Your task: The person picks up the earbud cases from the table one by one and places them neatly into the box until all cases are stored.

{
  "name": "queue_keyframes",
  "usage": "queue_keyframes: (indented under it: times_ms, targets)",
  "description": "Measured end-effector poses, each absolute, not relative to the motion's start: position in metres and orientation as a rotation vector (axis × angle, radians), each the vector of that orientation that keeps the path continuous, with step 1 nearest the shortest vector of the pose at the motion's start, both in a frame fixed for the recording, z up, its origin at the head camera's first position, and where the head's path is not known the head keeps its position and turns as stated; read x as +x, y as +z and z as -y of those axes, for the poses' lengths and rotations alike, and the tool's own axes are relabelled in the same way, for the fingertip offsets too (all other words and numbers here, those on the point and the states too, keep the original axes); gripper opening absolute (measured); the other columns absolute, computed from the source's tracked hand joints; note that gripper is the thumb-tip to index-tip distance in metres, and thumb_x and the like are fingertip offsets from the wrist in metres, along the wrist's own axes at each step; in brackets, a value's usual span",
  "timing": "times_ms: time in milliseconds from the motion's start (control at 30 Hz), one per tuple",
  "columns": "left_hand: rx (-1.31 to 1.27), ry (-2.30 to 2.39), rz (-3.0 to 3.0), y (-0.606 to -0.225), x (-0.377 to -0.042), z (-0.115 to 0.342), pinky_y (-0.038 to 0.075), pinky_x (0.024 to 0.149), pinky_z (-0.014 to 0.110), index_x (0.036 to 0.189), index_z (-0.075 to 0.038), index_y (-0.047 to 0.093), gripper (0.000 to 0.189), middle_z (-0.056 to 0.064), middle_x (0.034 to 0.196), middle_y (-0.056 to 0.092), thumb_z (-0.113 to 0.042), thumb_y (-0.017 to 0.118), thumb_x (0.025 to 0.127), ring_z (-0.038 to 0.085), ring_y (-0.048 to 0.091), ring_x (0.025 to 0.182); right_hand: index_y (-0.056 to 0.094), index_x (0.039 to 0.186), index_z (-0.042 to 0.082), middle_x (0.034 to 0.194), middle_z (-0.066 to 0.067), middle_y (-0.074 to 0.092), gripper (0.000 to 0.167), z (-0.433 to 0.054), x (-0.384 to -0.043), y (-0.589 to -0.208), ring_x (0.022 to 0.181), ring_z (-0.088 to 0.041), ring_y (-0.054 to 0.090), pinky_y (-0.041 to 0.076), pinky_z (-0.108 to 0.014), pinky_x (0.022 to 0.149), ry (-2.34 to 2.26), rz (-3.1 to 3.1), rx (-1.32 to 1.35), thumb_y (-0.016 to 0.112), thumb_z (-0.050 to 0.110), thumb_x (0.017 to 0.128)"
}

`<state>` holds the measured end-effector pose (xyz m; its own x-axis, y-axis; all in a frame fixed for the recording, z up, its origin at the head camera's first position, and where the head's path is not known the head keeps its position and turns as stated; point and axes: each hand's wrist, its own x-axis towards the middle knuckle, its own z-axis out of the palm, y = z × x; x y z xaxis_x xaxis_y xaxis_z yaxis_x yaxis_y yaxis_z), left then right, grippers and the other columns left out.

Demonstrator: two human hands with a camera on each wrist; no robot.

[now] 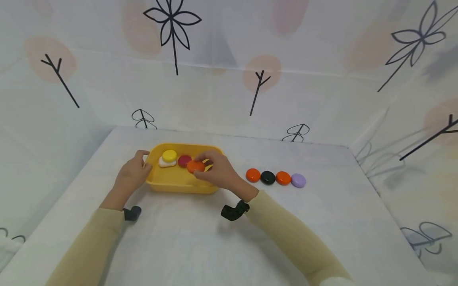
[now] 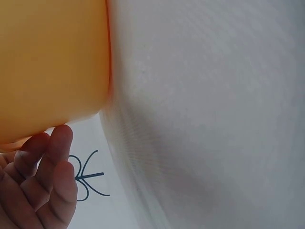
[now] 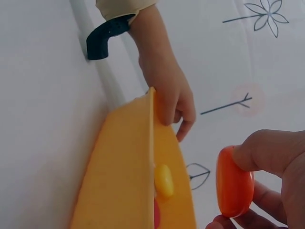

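The right hand (image 1: 219, 170) pinches a glossy orange round disc (image 1: 195, 167) by opposite edges above the yellow rectangular plastic tray (image 1: 182, 188), probably keeping its faces clear. The left hand (image 1: 131, 174) grips the tray's left end, likely to steady it. Inside, left of a dark-red disc (image 1: 184, 160), a shiny yellow disc (image 1: 169, 155) seems to rest on a white rounded piece (image 1: 167, 163). Four discs (image 1: 268, 177) line the desk (image 1: 286, 222) at right.

I'm pinching the orange disc (image 1: 195, 166): glossy, rounded edge, roughly level, raised over the yellow tray (image 1: 179, 188), right of its centre. Tray: open-topped, rounded corners, upright on the worktop (image 1: 179, 238) near the far edge, left of middle; I've got its left end.
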<state>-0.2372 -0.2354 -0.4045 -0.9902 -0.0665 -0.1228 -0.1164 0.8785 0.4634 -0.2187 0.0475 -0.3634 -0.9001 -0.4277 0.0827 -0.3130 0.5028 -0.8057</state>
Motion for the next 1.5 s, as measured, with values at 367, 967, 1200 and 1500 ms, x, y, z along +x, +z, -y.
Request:
queue_keyframes:
  times_ms: [367,967,1200,1500]
  targets:
    - [-0.132,0.733,-2.955,-0.404,-0.236,0.236,0.042,0.056,0.028,0.147,-0.005,0.026,0.058,0.015,0.096,0.051,-0.025,0.036,0.093,0.022,0.049,0.069,0.065,0.113,0.013,0.113,-0.001,0.060,0.033,-0.072,-0.215,-0.366,0.101,-0.020,0.060,0.054,-0.028,0.082,-1.384,-2.642,-0.579,0.072,0.018,0.082]
    - [-0.139,0.746,-2.940,-0.405,-0.237,0.237,0.042,0.056,0.028,0.148,-0.006,0.025,0.058,0.014,0.096,0.050,-0.025,0.036,0.094,0.022,0.049,0.069,0.065,0.113,0.013,0.113,-0.004,0.060,0.033,-0.111,-0.205,-0.371,0.097,-0.021,0.061,0.054,-0.030,0.081,-1.316,-2.745,-0.555,0.073,0.017,0.081]
    - [-0.141,0.747,-2.937,-0.406,-0.237,0.238,0.042,0.056,0.028,0.148,-0.006,0.024,0.058,0.014,0.096,0.050,-0.026,0.036,0.094,0.022,0.049,0.069,0.064,0.113,0.015,0.115,-0.002,0.059,0.033,-0.127,-0.204,-0.375,0.100,-0.021,0.059,0.054,-0.030,0.077,-1.256,-2.776,-0.502,0.074,0.019,0.082]
    - [-0.131,0.755,-2.942,-0.407,-0.237,0.238,0.041,0.055,0.028,0.148,-0.007,0.025,0.058,0.014,0.096,0.050,-0.026,0.036,0.094,0.022,0.049,0.068,0.064,0.114,0.015,0.118,-0.003,0.059,0.035,-0.148,-0.201,-0.382,0.102,-0.023,0.059,0.053,-0.035,0.082,-1.210,-2.796,-0.425,0.074,0.020,0.081]
